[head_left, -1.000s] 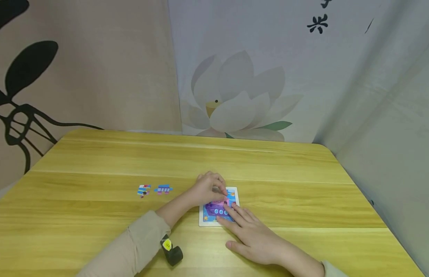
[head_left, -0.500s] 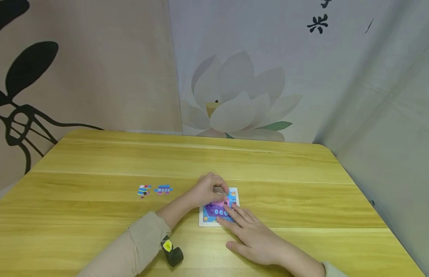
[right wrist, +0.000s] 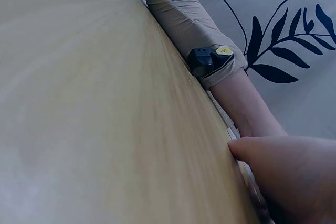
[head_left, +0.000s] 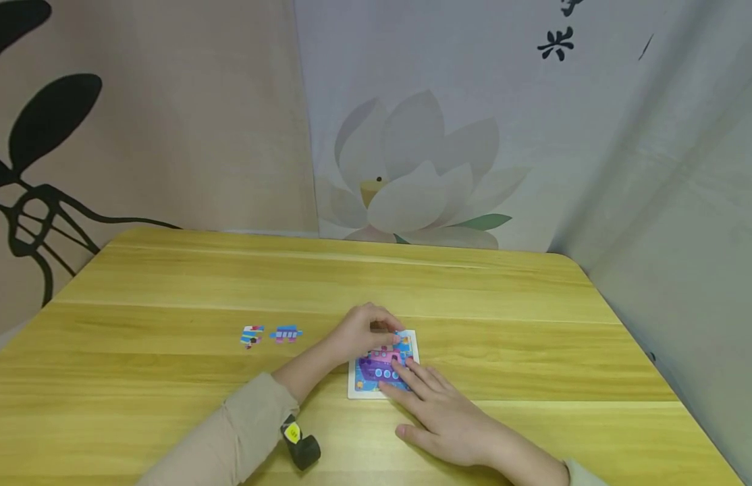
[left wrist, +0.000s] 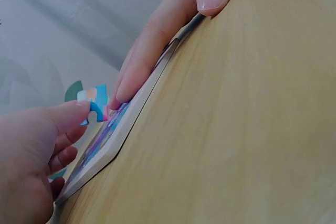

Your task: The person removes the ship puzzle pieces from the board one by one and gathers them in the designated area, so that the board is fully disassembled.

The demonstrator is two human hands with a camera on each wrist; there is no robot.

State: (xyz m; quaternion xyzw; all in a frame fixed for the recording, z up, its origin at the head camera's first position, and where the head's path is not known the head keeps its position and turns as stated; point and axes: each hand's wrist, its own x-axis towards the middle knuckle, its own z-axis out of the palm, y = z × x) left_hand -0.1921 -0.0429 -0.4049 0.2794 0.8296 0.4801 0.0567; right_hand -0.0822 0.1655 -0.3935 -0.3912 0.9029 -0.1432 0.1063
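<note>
In the left wrist view my left hand (left wrist: 31, 145) pinches a small jigsaw puzzle piece (left wrist: 98, 96), blue and white with orange and pink patches, between thumb and fingers. The piece is raised over the puzzle board (left wrist: 118, 142), near its far edge in the head view. That board (head_left: 352, 385) has a pale border and a purple and pink ship picture on blue. My right hand (head_left: 439, 422) lies with fingers extended, its fingertips on the picture and its thumb by the table. In the right wrist view only part of the right hand (right wrist: 294, 169) shows.
Two loose puzzle pieces lie left of the board on the wooden table (head_left: 503, 310): a striped piece (head_left: 252, 335) and a blue and purple piece (head_left: 287, 333). A black wrist camera (head_left: 302, 445) sits at the left cuff. A printed curtain (head_left: 424, 135) hangs behind the table.
My left hand's fingertips have shifted slightly right over the board with the puzzle piece, turning it and uncovering more of the ship picture. My right hand has stayed in place.
</note>
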